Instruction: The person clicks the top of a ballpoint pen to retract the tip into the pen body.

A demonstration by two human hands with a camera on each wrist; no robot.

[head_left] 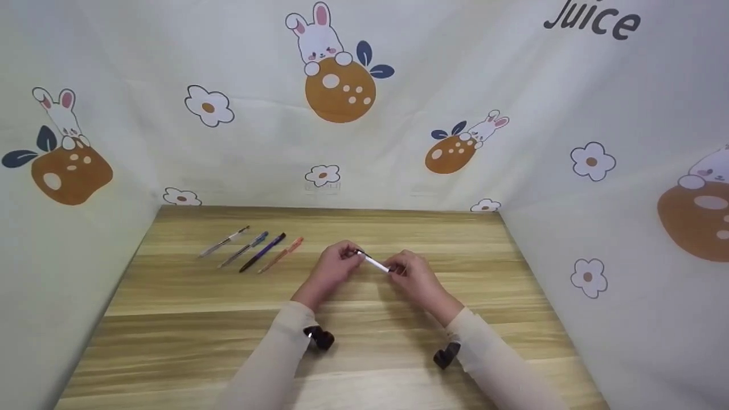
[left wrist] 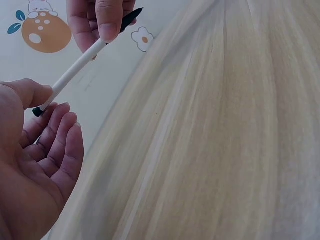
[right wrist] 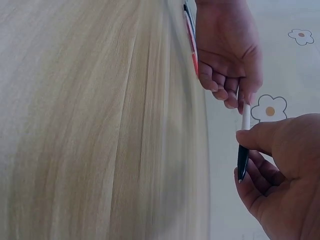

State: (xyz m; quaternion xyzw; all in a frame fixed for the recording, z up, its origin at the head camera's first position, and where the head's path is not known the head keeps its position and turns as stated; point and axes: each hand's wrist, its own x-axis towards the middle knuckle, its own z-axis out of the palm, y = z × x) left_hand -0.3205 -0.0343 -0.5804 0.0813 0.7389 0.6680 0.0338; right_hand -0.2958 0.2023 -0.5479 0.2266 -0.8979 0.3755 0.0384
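Observation:
Between the two hands is a pen with a white barrel, a black tip section and a dark end. My left hand pinches its dark end between thumb and fingers. At the other end, my right hand pinches the pen near the black tip section, whose point shows in the right wrist view. Seen from the left wrist, the white barrel slants up from the left thumb to the right hand's fingers. The pen is held above the wooden table.
Left of the hands several pens lie side by side on the wooden table: a clear one, a grey-blue one, a dark blue one and an orange one. Printed cloth walls enclose the table's back and sides.

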